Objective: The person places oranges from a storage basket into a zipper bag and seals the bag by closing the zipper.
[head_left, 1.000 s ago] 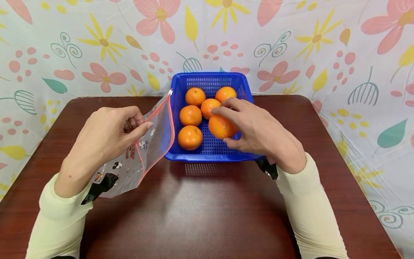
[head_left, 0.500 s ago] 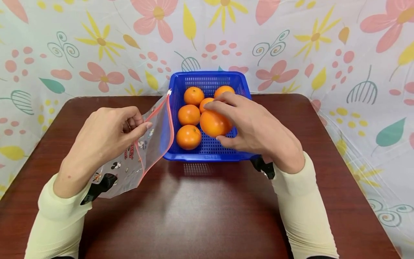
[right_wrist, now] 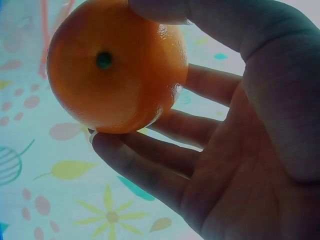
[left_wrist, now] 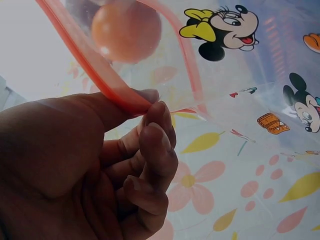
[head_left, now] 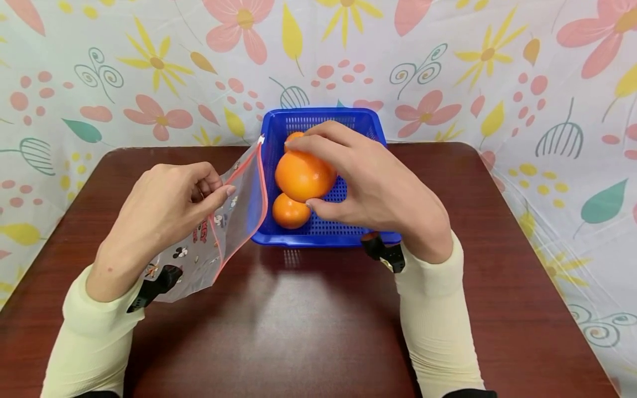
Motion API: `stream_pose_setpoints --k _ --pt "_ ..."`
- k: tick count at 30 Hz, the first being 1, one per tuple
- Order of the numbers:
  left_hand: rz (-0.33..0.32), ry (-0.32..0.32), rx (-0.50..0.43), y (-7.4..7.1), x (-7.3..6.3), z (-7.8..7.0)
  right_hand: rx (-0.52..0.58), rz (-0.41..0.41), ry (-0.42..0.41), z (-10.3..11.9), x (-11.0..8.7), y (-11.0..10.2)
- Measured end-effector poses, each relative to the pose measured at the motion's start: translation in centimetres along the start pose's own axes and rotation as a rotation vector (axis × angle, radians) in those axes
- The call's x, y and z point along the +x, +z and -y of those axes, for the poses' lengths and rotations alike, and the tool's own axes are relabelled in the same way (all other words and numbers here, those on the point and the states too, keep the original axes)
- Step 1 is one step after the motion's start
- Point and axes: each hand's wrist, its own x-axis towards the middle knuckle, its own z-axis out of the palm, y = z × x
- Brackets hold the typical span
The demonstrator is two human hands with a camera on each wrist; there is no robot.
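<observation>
My left hand (head_left: 159,215) pinches the red-orange rim of a clear zip bag (head_left: 239,210) between thumb and fingertips. The bag's mouth gapes toward the right, and cartoon mouse prints (left_wrist: 232,27) show on its plastic in the left wrist view. An orange (head_left: 304,176) is held by my right hand (head_left: 383,182) above the blue basket, close to the bag's opening. In the right wrist view the same orange (right_wrist: 117,75) shows its green stem spot, with thumb and fingers around it. Another orange (head_left: 291,211) lies in the basket, and one behind it (head_left: 293,137) is partly covered.
The blue plastic basket (head_left: 328,240) stands at the back middle of the brown table (head_left: 298,331), beside the bag. My right hand hides part of its inside. A flowered cloth (head_left: 199,66) hangs behind the table.
My right hand has carried the orange leftward and up, toward the bag's mouth, and now covers several oranges in the basket. The left hand and the bag stay nearly in place.
</observation>
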Motion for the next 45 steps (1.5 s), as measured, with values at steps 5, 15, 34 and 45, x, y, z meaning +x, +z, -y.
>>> stream_pose_setpoints --k 5,15,34,45 --pt "0.003 -0.006 -0.01 0.1 0.0 0.0 0.062 -0.035 -0.007 1.0 0.9 0.3" --pt "0.006 -0.023 -0.048 0.0 -0.2 0.0 0.14 -0.101 -0.038 2.3 2.5 1.6" --pt "-0.059 -0.086 -0.102 -0.2 -0.2 -0.5 0.166 -0.108 -0.073 2.3 4.0 4.3" --pt "-0.071 -0.093 -0.117 -0.7 -0.3 -0.4 0.122 -0.065 -0.07 2.6 4.3 5.0"
